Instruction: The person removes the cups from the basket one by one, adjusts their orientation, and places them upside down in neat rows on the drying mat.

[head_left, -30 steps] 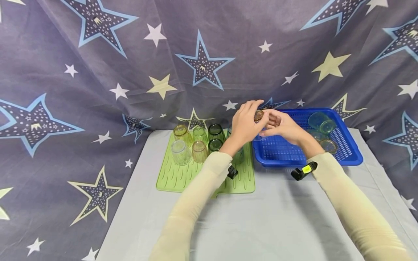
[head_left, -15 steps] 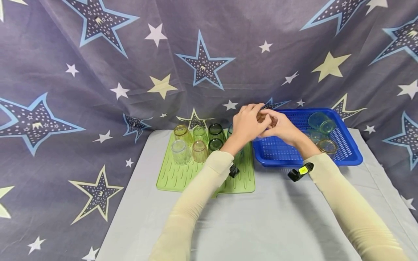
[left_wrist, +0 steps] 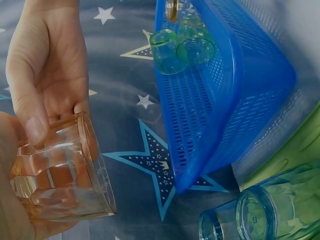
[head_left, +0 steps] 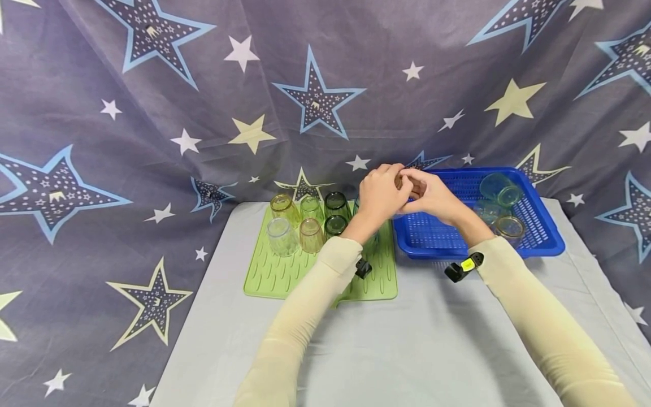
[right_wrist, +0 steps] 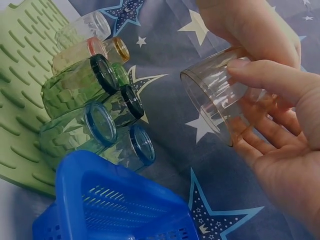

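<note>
Both hands grip one amber-tinted glass tumbler (left_wrist: 97, 195), raised near the back cloth and beside the basket's left end. It lies tipped on its side in both wrist views. My left hand (head_left: 378, 192) holds the base end. From the other side, my right hand (head_left: 432, 195) has its thumb on the glass wall and its fingers beneath, plain in the right wrist view. In the head view the fingers hide most of the tumbler. Just left and below, several upturned tumblers stand in rows on a green drying mat (head_left: 269, 277), among them a clear one (head_left: 282, 237) and a pink one (head_left: 311, 236).
A blue perforated basket (head_left: 422, 253) stands right of the mat. Several glasses lie at its right end, including a green one (head_left: 500, 189) and an amber-rimmed one (head_left: 510, 228). The white-covered table (head_left: 407, 350) extends in front, and a starry cloth (head_left: 203, 113) hangs behind.
The right hand has shifted slightly left, and the two hands have drawn closer around the tumbler. Its rim, visible between them a second ago, is now mostly covered by fingers.
</note>
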`<state>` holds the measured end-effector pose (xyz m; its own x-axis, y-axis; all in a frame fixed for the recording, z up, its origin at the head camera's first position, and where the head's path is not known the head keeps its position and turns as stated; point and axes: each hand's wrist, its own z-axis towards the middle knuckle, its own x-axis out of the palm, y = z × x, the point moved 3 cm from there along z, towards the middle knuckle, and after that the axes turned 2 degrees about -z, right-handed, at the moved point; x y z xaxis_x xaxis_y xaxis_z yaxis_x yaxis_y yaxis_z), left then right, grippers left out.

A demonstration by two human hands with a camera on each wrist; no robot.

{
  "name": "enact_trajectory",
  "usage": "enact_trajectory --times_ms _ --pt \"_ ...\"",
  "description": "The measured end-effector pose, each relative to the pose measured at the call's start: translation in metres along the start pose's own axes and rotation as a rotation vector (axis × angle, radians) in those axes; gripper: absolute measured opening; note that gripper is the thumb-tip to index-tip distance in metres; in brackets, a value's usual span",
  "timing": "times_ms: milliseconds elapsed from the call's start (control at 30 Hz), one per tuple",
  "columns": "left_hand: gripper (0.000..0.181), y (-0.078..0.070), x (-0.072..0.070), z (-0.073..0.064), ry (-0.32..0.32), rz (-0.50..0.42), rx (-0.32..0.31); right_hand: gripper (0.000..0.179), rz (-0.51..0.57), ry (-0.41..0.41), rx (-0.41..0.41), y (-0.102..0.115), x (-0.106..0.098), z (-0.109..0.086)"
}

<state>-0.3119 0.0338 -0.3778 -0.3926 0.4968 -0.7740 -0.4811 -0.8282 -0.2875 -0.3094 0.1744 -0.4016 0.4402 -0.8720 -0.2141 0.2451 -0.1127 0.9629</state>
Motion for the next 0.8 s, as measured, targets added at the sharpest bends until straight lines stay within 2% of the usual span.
enact_trajectory --times_ms 200,433,800 --pt "0.034 0.004 -0.003 -0.001 -0.023 -0.027 0.021 0.074 0.002 0.005 -0.033 0.001 0.003 0.001" --pt "0.032 0.008 -0.010 0.000 -0.051 -0.040 0.032 0.076 -0.051 -0.007 -0.004 0.008 0.006 0.003" --pt "0.024 0.017 -0.023 0.001 -0.118 -0.024 0.052 0.068 -0.043 -0.034 -0.021 0.010 -0.003 0.004"
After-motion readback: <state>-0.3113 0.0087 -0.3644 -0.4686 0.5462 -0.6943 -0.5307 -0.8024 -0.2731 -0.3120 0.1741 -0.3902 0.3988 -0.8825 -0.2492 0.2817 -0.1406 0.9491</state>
